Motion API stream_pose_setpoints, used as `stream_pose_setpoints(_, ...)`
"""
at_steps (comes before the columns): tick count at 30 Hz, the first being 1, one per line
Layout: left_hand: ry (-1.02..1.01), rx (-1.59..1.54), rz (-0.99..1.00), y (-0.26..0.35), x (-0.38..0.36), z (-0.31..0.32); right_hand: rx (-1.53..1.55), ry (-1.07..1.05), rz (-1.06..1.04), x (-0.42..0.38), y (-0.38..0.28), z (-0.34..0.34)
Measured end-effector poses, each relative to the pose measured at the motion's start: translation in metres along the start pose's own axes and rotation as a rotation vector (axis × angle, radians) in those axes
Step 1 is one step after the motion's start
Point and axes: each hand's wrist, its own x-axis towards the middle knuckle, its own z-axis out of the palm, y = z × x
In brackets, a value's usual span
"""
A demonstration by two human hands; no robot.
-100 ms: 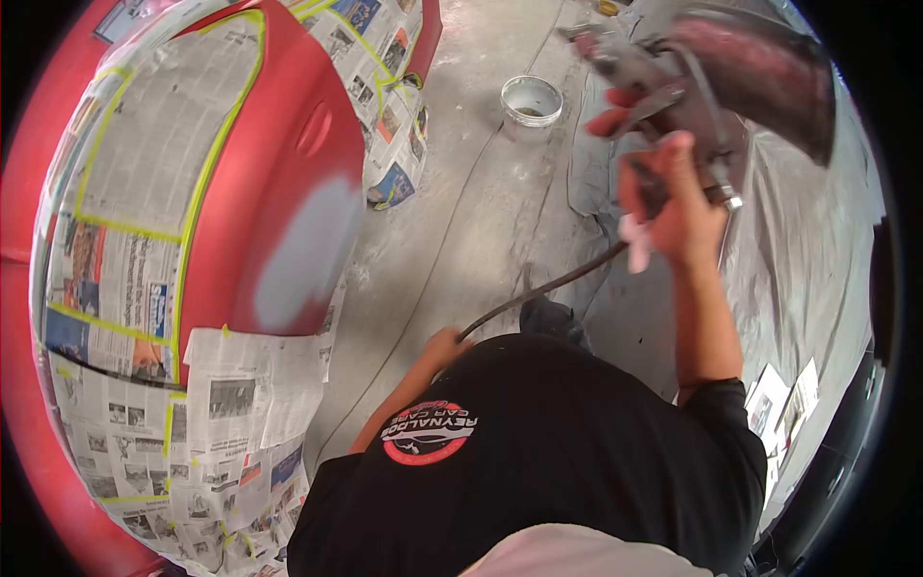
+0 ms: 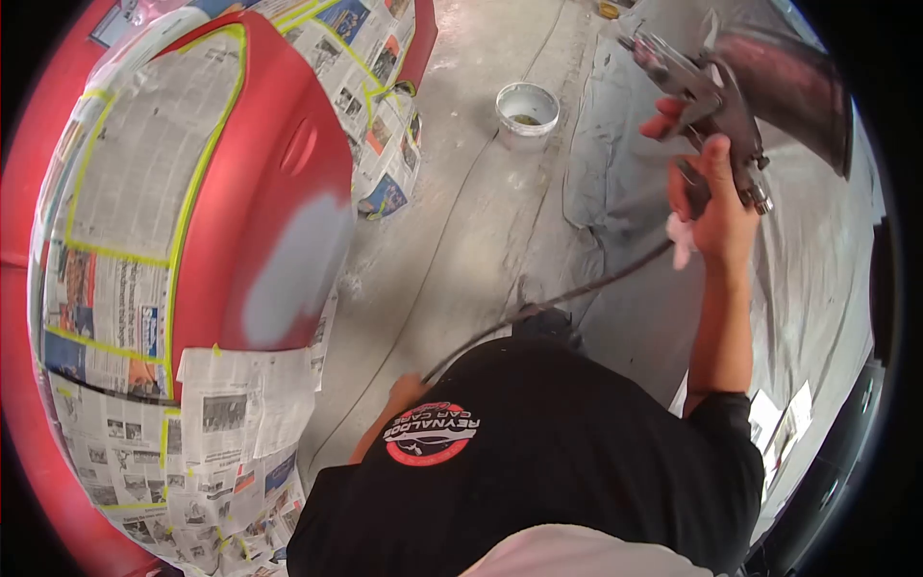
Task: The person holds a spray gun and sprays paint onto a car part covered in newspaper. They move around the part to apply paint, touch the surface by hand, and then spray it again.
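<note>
My right hand (image 2: 716,216) is closed around the handle of a spray gun (image 2: 707,106), raised on the right side of the head view. A dark reddish cup (image 2: 793,91) is attached to the gun, and a crumpled pinkish-white scrap (image 2: 681,240) hangs by the hand. From near the gun a dark air hose (image 2: 567,293) runs down to the left. My left hand (image 2: 409,389) is closed on that hose beside my torso, its fingers partly hidden. Left of me stands a red car panel (image 2: 216,240) with a grey patch (image 2: 300,274), apart from both hands.
Newspaper (image 2: 144,168) with yellow-green tape masks the car around the panel. A white bucket (image 2: 528,109) with something in the bottom stands on the concrete floor (image 2: 433,202). Grey plastic sheeting (image 2: 798,260) hangs on the right, with papers (image 2: 779,418) near its lower part.
My right hand and the spray gun have shifted right and slightly down. My left hand has moved left and down, closer to my body, and the hose has shifted with it.
</note>
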Motion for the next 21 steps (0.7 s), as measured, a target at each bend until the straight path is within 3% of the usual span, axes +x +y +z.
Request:
stream_pose_setpoints(1,-0.193,-0.030,-0.125,-0.021,0.017,0.023,-0.064,0.057,0.009,0.021,0.010,-0.019)
stream_pose_setpoints(2,-0.128,-0.036,-0.032,-0.060,0.053,0.080,-0.110,0.039,0.038,0.044,0.025,-0.041)
stream_pose_setpoints(5,-0.009,-0.211,-0.243,0.003,0.041,0.080,-0.248,-0.021,0.211,0.098,0.096,-0.088)
stream_pose_setpoints(10,-0.045,-0.444,-0.395,0.116,0.047,0.035,-0.408,-0.165,0.628,0.139,0.232,-0.077)
stream_pose_setpoints(13,-0.077,-0.552,-0.430,0.174,0.082,-0.002,-0.558,-0.323,0.633,0.160,0.327,-0.073)
stream_pose_setpoints(20,-0.162,-1.060,-0.442,0.229,0.249,-0.133,-0.360,-0.273,0.775,0.276,0.389,0.009)
stream_pose_setpoints(21,-0.169,-1.118,-0.453,0.226,0.287,-0.144,-0.302,-0.243,0.680,0.295,0.405,0.023)
